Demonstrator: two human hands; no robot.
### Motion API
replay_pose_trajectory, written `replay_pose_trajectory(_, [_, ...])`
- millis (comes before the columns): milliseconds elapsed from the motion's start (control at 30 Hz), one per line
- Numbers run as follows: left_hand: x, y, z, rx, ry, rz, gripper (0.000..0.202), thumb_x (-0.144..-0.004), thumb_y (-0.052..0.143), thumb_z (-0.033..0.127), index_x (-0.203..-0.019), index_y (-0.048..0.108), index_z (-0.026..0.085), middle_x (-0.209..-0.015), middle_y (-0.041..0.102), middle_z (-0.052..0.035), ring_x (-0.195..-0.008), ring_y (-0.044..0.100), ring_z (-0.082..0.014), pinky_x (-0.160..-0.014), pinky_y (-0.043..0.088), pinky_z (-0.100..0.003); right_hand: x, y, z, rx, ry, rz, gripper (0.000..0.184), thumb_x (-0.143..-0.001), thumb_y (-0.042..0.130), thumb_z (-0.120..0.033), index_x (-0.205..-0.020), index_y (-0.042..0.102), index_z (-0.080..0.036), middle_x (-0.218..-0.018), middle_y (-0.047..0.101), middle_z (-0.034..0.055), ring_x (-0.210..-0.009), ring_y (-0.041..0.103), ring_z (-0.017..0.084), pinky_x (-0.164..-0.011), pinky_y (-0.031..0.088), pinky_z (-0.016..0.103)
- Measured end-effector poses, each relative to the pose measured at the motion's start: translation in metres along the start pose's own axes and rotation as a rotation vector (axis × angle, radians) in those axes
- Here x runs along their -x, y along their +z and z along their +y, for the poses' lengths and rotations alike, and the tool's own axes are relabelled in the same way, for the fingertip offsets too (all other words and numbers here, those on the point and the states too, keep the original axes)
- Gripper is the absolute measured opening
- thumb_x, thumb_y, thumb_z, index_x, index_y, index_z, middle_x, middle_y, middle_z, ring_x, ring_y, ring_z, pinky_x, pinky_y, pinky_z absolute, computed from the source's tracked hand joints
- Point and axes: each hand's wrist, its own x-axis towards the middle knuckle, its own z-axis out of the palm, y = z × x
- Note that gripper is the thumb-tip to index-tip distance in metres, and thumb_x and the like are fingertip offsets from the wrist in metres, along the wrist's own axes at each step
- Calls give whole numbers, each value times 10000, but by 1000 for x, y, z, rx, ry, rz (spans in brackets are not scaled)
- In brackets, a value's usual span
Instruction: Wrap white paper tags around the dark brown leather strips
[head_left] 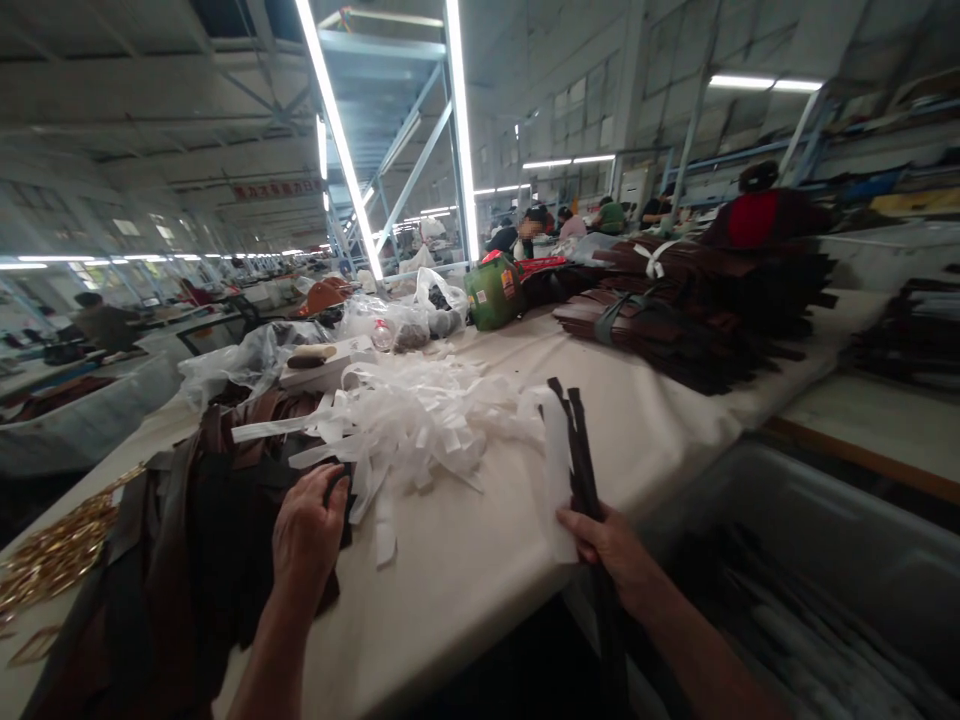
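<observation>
My right hand (604, 545) is closed around dark leather-like strips (583, 460), which stand up above the fist and hang down past the table edge. A white strip (555, 470) lies along them, pinched under the thumb. At the left, my left hand (306, 525) has curled fingers on the end of a dark strip (348, 500) at the edge of a pile of brown and black strips (210, 530). Its fingertips are partly hidden. Between and beyond my hands spreads a loose heap of white strips (427, 410).
Gold-coloured metal buckles (67, 550) lie at the far left. Tied bundles of brown strips (660, 320), a green container (495, 292) and plastic bags (390, 320) stand farther back. A grey bin (817, 500) sits below the table's right edge. Several people work in the background.
</observation>
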Motion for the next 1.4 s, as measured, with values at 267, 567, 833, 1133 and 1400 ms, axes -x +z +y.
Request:
replay_pose_trajectory(267, [83,25,97,710,-168,-723,350,-836,652,479,-1010,779,203,-1002,778,-77,-889,708,-262,-791,548,-325,26,55,-10,165,-36,-221,339,-647,747,-447,-777,547,-206,-444,450,-104,-356,372,67,-370,276,206])
replay_pose_trajectory(567, [95,42,102,1153,-398,-746,338,-743,789,470,-745,775,132,-655,707,-33,-636,623,-154,-647,490,-236,41,68,-8,271,-117,-378,424,-808,661,-578,-956,590,-186,-619,551,-63,-395,429,58,-383,352,192])
replay_pose_trajectory(833, [49,8,75,1655,-1020,35,94,-828,757,175,-834,670,141,-765,739,-24,-621,714,-135,-565,583,-208,50,50,6,269,-66,-531,497,-887,553,-669,-865,556,-172,-601,539,-54,-331,349,21,-358,259,188])
replay_pose_trajectory(1133, [37,-7,79,1813,-1172,73,209,-1012,488,173,-885,647,127,-758,753,-43,-621,737,-141,-559,610,-215,73,56,9,190,75,-764,528,-848,604,-684,-901,546,-162,-652,622,-12,-343,380,11,-333,219,157])
replay_pose_trajectory(1400, [45,-16,88,1911,-1253,-1,316,-1031,437,216,-830,663,124,-712,748,-40,-572,726,-141,-527,613,-220,65,67,10,177,117,-774,517,-849,613,-669,-811,528,-160,-627,620,-13,-325,369,6,-320,201,152])
